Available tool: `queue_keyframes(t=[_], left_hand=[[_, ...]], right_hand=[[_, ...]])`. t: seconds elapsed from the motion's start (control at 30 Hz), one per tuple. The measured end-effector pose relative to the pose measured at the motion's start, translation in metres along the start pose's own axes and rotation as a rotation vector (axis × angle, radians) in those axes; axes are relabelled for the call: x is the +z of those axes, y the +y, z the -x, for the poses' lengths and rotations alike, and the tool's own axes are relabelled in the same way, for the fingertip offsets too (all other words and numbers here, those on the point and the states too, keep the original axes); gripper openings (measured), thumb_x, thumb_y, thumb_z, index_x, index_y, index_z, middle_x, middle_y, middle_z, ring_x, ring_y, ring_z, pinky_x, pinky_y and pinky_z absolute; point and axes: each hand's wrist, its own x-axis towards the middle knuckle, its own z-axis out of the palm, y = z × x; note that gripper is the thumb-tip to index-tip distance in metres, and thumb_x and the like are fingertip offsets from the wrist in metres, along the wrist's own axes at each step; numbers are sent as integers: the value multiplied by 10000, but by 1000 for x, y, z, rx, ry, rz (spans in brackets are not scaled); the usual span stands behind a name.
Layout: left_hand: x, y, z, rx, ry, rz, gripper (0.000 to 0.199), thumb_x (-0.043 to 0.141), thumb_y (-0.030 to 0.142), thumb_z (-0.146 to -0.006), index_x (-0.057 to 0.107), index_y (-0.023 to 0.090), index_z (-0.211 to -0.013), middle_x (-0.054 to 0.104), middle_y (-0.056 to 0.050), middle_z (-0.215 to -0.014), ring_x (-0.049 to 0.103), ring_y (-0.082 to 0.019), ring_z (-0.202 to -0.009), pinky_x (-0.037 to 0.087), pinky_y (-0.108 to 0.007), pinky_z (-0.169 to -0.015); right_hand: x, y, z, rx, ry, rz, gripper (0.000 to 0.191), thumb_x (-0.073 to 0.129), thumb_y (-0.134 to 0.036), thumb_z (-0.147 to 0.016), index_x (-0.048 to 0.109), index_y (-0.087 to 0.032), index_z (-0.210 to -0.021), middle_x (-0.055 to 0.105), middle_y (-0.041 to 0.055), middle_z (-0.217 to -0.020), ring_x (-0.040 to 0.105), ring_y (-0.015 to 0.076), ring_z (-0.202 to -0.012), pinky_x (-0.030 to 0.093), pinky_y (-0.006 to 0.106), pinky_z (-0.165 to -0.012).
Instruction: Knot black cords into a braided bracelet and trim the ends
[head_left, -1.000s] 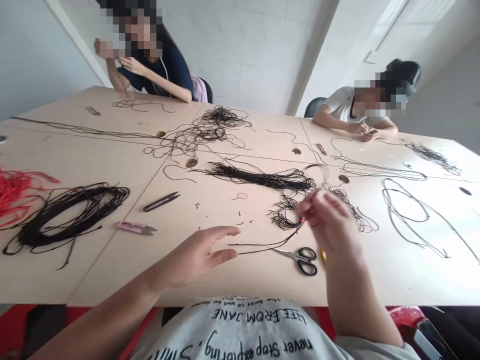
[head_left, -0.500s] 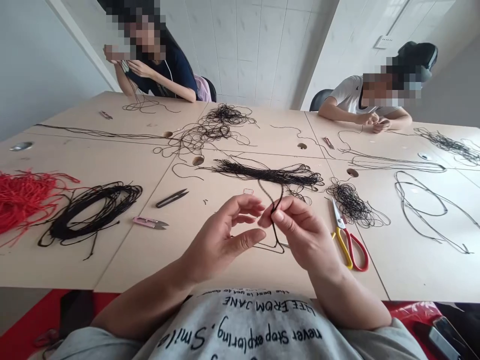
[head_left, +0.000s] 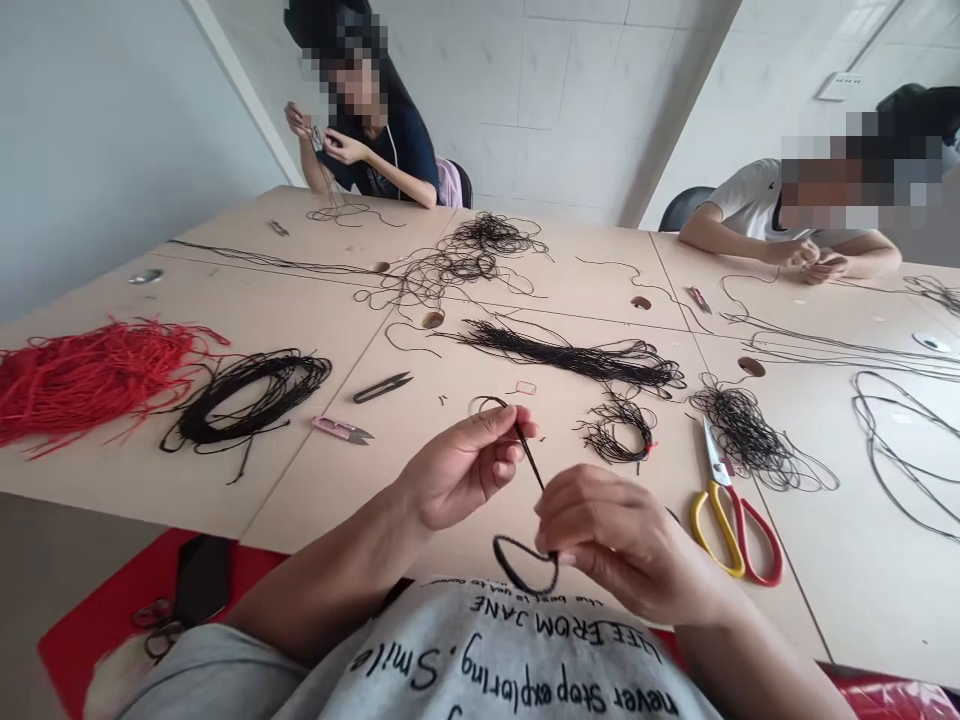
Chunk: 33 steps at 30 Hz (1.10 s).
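Observation:
A black cord [head_left: 529, 455] runs between my two hands just above the near side of the table. My left hand [head_left: 469, 462] pinches it between thumb and fingers, and a small curl of it sticks out past the fingertips. Lower and to the right, my right hand [head_left: 611, 540] is closed on the same cord, with a loop hanging from it toward my shirt. The exact grip point is partly hidden by the right fingers. Beyond my hands lies a long bundle of black cords [head_left: 570, 355], and a small coil tied with red [head_left: 619, 428] sits nearer.
Yellow-and-red-handled scissors [head_left: 731, 510] lie to the right. Black thread snips [head_left: 382, 387] and pink thread snips [head_left: 341, 430] are on the left, near a black cord coil [head_left: 251, 405] and a red cord pile [head_left: 90, 380]. Two people sit across the table [head_left: 315, 520], hands on cords.
My left hand was open and now pinches the cord. My right hand has moved down toward me, drawing the cord between both hands. The view has shifted left.

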Motion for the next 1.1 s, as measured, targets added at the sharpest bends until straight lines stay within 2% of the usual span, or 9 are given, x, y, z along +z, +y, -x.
queue_keyframes(t=[0.3,0.4,0.53,0.63,0.7,0.8,0.9,1.0,1.1], left_hand=[[-30,18,-7,239,212,-78,198,904,214,-742,775,101,-841,710,-39,-740,590,-56,-548,472,-121,-463],[-34,24,-7,325,247,-121,212,903,251,-747,774,126,-860,714,-30,-762,584,-55,-573,465,-121,-486],[-32,29,-2,399,238,-213,260,914,343,-729,782,157,-853,709,-21,-749,573,-65,-595,459,-131,-511],[-20,24,4,399,157,-331,301,916,418,-722,804,158,-824,709,-33,-716,565,-80,-596,455,-154,-527],[-8,19,9,388,75,-417,292,887,432,-765,822,154,-827,724,-52,-742,555,-84,-601,451,-170,-544],[8,12,13,391,-45,-510,255,835,418,-835,840,165,-861,746,-69,-883,558,-91,-677,465,-184,-617],[16,9,13,450,-144,-587,212,755,405,-915,840,211,-920,711,-41,-929,567,-101,-753,477,-194,-689],[17,8,12,497,-149,-648,201,702,407,-955,824,249,-982,697,-23,-944,561,-96,-740,490,-208,-719],[14,4,10,470,-101,-682,239,785,416,-882,803,215,-1011,701,-37,-921,595,-120,-764,518,-229,-724]], right_hand=[[-13,-13,50,227,-95,-312,209,563,-387,-1047,684,-227,-986,703,47,-775,661,152,-795,578,272,-753],[-18,-14,58,367,-207,-273,269,556,-410,-1045,707,-224,-921,720,56,-778,675,158,-789,572,255,-703],[-25,-6,67,539,-373,-42,168,613,-207,-986,773,-237,-1025,772,81,-982,745,188,-914,621,276,-783],[-26,4,64,522,-247,86,365,644,-183,-953,712,-281,-1299,714,113,-1311,704,243,-1197,617,347,-968],[-21,9,52,506,-64,65,352,601,-268,-1008,674,-293,-1351,715,104,-1314,697,220,-1206,615,344,-973],[-7,14,24,530,177,10,291,658,-403,-981,729,-255,-1222,771,88,-1162,739,196,-1020,626,322,-860],[10,19,-2,532,287,-216,249,736,-458,-910,760,-220,-981,790,55,-947,715,158,-834,598,272,-739],[19,23,-13,603,374,-406,284,802,-474,-839,733,-202,-794,743,26,-780,625,113,-676,535,229,-634],[19,26,-14,657,475,-476,353,853,-529,-761,712,-205,-764,706,1,-720,598,99,-650,511,218,-623]])
